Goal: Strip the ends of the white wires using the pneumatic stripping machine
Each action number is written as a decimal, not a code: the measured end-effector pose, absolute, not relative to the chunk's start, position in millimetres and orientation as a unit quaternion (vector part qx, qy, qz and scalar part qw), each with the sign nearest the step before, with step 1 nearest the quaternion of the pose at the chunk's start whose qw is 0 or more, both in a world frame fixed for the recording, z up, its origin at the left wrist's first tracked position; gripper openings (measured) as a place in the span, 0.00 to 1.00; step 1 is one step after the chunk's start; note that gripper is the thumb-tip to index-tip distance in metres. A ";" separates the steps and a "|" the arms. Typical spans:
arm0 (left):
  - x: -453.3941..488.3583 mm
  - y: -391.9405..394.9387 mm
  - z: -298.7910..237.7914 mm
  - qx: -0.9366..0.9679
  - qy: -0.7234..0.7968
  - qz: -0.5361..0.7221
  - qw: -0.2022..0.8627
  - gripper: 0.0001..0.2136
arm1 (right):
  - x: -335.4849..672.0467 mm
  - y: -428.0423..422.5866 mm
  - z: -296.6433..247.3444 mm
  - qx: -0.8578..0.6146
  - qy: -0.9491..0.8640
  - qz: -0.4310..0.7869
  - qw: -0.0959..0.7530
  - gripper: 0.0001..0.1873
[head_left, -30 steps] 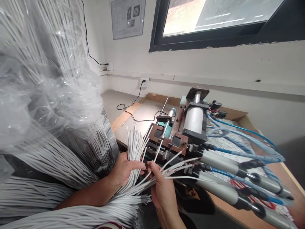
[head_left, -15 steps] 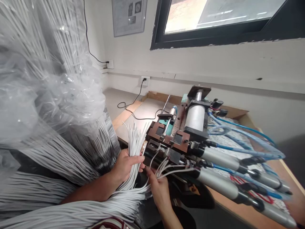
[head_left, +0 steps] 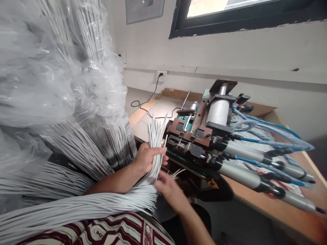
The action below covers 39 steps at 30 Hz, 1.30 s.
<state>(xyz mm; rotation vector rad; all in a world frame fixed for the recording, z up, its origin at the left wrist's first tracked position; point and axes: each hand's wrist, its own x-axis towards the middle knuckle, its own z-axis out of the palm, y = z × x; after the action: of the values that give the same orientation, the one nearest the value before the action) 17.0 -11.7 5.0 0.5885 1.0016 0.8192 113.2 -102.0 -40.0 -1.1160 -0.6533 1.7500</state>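
Observation:
My left hand (head_left: 150, 157) is closed around a thick upright bundle of grey-white cables (head_left: 156, 131), thumb across the front, loose ends fanned out above it. One cable end stands a little apart at the right of the bundle. My right hand (head_left: 168, 189) is just below, close against the lower part of the bundle; its fingers are smeared and partly hidden. Behind it several loose cable ends (head_left: 178, 173) point right. The long run of cables (head_left: 76, 207) passes across my lap. Right of my hands is the pneumatic machine (head_left: 189, 136), with small whitish bits at its jaws.
Cables wrapped in clear plastic (head_left: 97, 88) hang and lie at the left. Silver air cylinders (head_left: 241, 175) and blue hoses (head_left: 278, 131) extend right over the wooden bench (head_left: 258, 217). A black cord (head_left: 154, 90) runs from a wall socket (head_left: 161, 76).
My right hand has moved down, away from the machine's jaws, toward the bundle's lower part. The cable that reached the jaws is out of them. The view has tilted down.

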 end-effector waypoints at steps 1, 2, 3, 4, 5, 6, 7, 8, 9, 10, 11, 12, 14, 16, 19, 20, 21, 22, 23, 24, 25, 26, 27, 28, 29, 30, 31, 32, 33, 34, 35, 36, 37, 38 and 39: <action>16.6 -10.7 4.6 0.269 0.450 0.378 0.763 0.15 | 100.4 -103.4 -38.8 -0.434 -0.288 0.733 0.437 0.18; 15.0 -10.5 3.7 0.268 0.437 0.378 0.771 0.15 | 89.4 -105.8 -39.3 -0.437 -0.307 0.734 0.420 0.17; 12.2 -11.3 2.4 0.268 0.421 0.372 0.783 0.15 | 81.0 -108.8 -40.7 -0.447 -0.326 0.726 0.410 0.17; 8.2 -13.3 0.8 0.267 0.402 0.356 0.800 0.16 | 75.5 -112.0 -42.1 -0.459 -0.339 0.714 0.405 0.17; 3.4 -16.7 -1.2 0.270 0.381 0.331 0.820 0.16 | 72.6 -114.9 -42.7 -0.469 -0.349 0.703 0.404 0.17; -1.8 -21.4 -3.3 0.278 0.362 0.297 0.839 0.17 | 71.6 -117.3 -42.0 -0.473 -0.358 0.694 0.408 0.17; -6.9 -27.0 -5.5 0.292 0.351 0.258 0.851 0.18 | 71.8 -119.0 -40.1 -0.474 -0.362 0.684 0.420 0.16; -11.7 -33.2 -7.5 0.311 0.352 0.222 0.854 0.18 | 72.4 -119.9 -37.0 -0.473 -0.363 0.672 0.438 0.14; -15.7 -39.5 -9.4 0.330 0.365 0.201 0.847 0.17 | 73.1 -120.1 -33.2 -0.471 -0.363 0.661 0.458 0.14; -18.9 -45.3 -11.0 0.338 0.384 0.200 0.836 0.16 | 73.6 -119.9 -29.5 -0.465 -0.364 0.654 0.473 0.13; -21.3 -50.3 -12.2 0.335 0.404 0.210 0.825 0.15 | 74.0 -119.4 -26.2 -0.456 -0.365 0.655 0.479 0.14; -22.8 -54.3 -13.0 0.324 0.420 0.227 0.816 0.14 | 74.8 -119.0 -23.9 -0.448 -0.365 0.661 0.479 0.14; -23.8 -58.9 -13.8 0.294 0.432 0.262 0.811 0.13 | 79.1 -118.8 -22.7 -0.444 -0.372 0.681 0.448 0.12; -22.9 -59.8 -13.4 0.275 0.426 0.287 0.813 0.12 | 88.3 -118.3 -24.7 -0.459 -0.387 0.688 0.407 0.18; -19.0 -57.5 -11.1 0.276 0.424 0.315 0.803 0.10 | 107.1 -112.9 -25.6 -0.534 -0.414 0.633 0.378 0.25; -17.1 -56.3 -9.8 0.282 0.428 0.320 0.797 0.09 | 112.7 -109.3 -24.0 -0.568 -0.417 0.591 0.393 0.24; -15.0 -55.0 -8.4 0.291 0.433 0.321 0.790 0.09 | 117.0 -105.2 -21.6 -0.599 -0.413 0.544 0.418 0.22; -12.8 -53.8 -6.8 0.302 0.439 0.319 0.784 0.08 | 119.9 -100.7 -18.7 -0.618 -0.404 0.503 0.448 0.19; -10.5 -52.5 -5.3 0.316 0.444 0.314 0.778 0.07 | 121.2 -96.2 -15.8 -0.622 -0.392 0.479 0.480 0.15; -8.4 -51.2 -3.8 0.330 0.447 0.307 0.773 0.07 | 121.0 -92.0 -13.6 -0.613 -0.377 0.471 0.510 0.13; -6.5 -49.9 -2.6 0.344 0.449 0.300 0.768 0.06 | 119.8 -88.4 -12.5 -0.596 -0.360 0.478 0.535 0.13; -4.8 -48.5 -1.6 0.355 0.453 0.299 0.761 0.05 | 117.8 -85.4 -12.9 -0.577 -0.339 0.492 0.557 0.13; -3.4 -47.0 -1.0 0.361 0.459 0.301 0.754 0.04 | 115.7 -83.0 -14.8 -0.557 -0.318 0.509 0.574 0.12; -2.1 -45.3 -0.7 0.364 0.466 0.306 0.746 0.04 | 113.7 -81.0 -18.2 -0.540 -0.296 0.525 0.587 0.12; -1.1 -43.6 -0.7 0.369 0.472 0.315 0.736 0.03 | 112.2 -79.3 -22.4 -0.528 -0.272 0.536 0.600 0.12; 0.0 -41.7 -0.7 0.375 0.479 0.327 0.723 0.02 | 111.5 -77.6 -27.0 -0.519 -0.247 0.545 0.611 0.13; 1.0 -39.8 -0.6 0.384 0.486 0.340 0.707 0.02 | 111.6 -75.7 -31.3 -0.511 -0.219 0.553 0.620 0.13; 2.2 -37.7 -0.2 0.392 0.495 0.351 0.691 0.02 | 112.6 -73.6 -34.6 -0.506 -0.189 0.560 0.629 0.14; 3.6 -35.5 0.5 0.396 0.506 0.359 0.677 0.03 | 114.2 -71.2 -36.8 -0.501 -0.156 0.565 0.637 0.14; 5.2 -33.3 1.7 0.392 0.521 0.363 0.665 0.04 | 116.3 -68.5 -37.7 -0.496 -0.121 0.569 0.645 0.15; 7.2 -31.0 3.4 0.384 0.536 0.361 0.660 0.05 | 118.7 -65.7 -37.5 -0.489 -0.088 0.575 0.650 0.15; 9.4 -28.8 5.2 0.374 0.548 0.356 0.658 0.06 | 121.3 -63.0 -36.5 -0.482 -0.061 0.580 0.654 0.16; 11.8 -26.7 7.2 0.368 0.557 0.349 0.658 0.07 | 123.9 -60.4 -35.1 -0.476 -0.041 0.585 0.655 0.16; 14.3 -24.7 9.1 0.364 0.564 0.344 0.657 0.07 | 126.3 -58.0 -33.7 -0.470 -0.027 0.590 0.656 0.16; 16.8 -23.1 10.8 0.363 0.569 0.339 0.655 0.08 | 128.5 -56.0 -32.5 -0.466 -0.017 0.596 0.654 0.16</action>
<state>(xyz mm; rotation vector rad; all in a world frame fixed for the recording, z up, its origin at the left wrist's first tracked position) 16.8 -23.1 10.8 0.8240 1.2912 0.7698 128.5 -56.0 -32.5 -1.0567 -0.0390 1.3523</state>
